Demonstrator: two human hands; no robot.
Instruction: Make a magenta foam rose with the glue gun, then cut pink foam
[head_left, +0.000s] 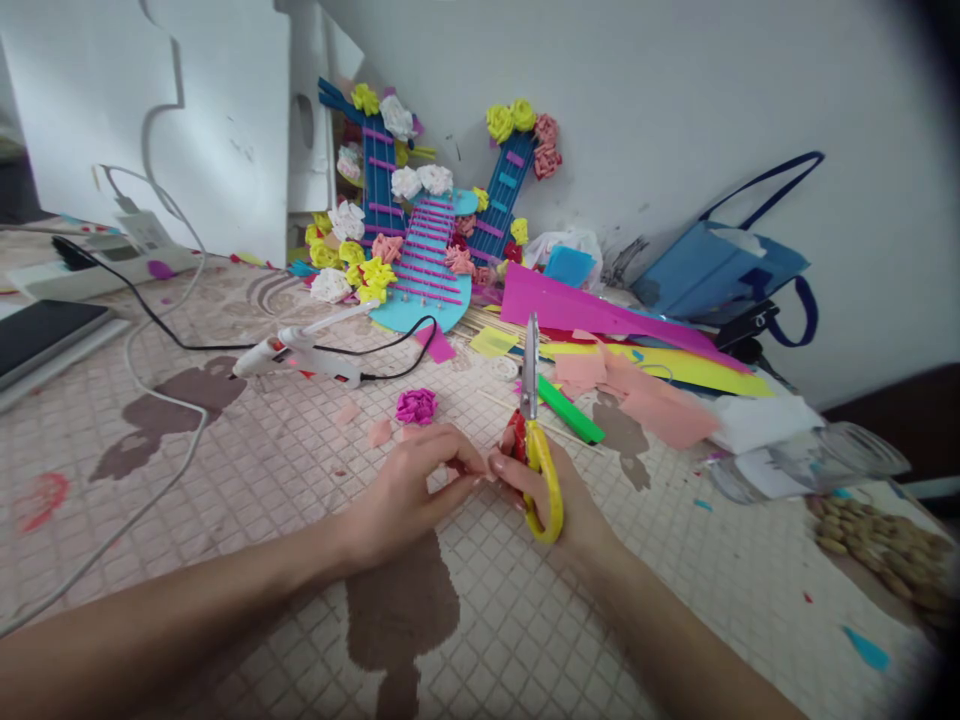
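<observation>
My right hand (577, 505) is closed around a pair of scissors (531, 375) with yellow and red handles, blades together and pointing up. Its thumb and fingertips also meet the fingertips of my left hand (416, 485). My left hand is closed in a pinch; whatever lies between the fingertips is too small to make out. Just beyond my left hand lies a magenta paper flower (416, 406), with a small pale pink paper piece (379, 432) beside it. A green, flat, long object (570, 411) rests behind my right hand.
A white glue gun (300, 362) with a black cord lies at left centre. Behind stand blue stick decorations (427, 250) with paper flowers. Coloured paper (600, 320), a clear jar (810, 462) and nuts (881, 545) lie right. A white cable (169, 400) crosses the left side.
</observation>
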